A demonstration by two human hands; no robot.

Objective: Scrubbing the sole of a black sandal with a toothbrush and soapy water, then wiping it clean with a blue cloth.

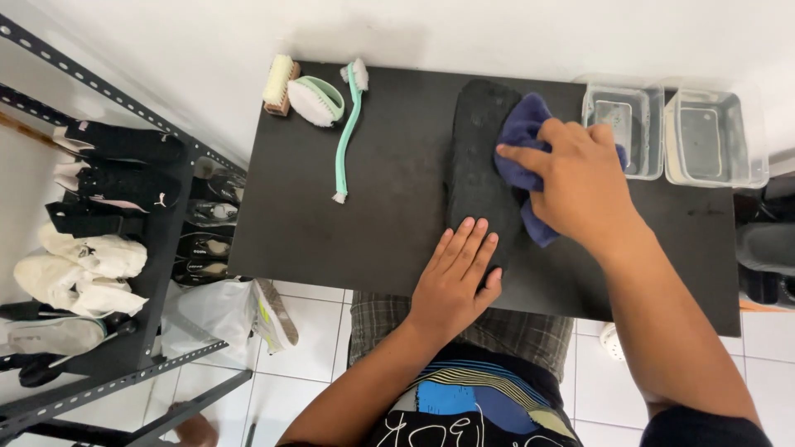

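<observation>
Standing right behind this person at a flat black desk pushed against a white wall. Lying lengthwise in the middle of it is a long dark grey shoe insole with little dimples on top. The left hand is pressed flat on the near end of that insole, fingers stretched out and together, not gripping anything, just pinning it down. The right hand is bunched around a crumpled dark blue cloth, with the index finger pointing out over the cloth toward the insole's right edge. The cloth is touching the insole about midway along its side.

Up at the far left corner of the desk there's a little lineup: a small wooden-backed brush with pale bristles, right beside it an oval mint-green scrub brush with white bristles, and then a long thin mint-green brush with a tuft at each end, lying angled toward the near side. At the far right, two clear plastic tubs sit side by side, looks like liquid in them.

Off to the left is a black metal rack loaded with black and cream shoes. White tile floor underneath.
</observation>
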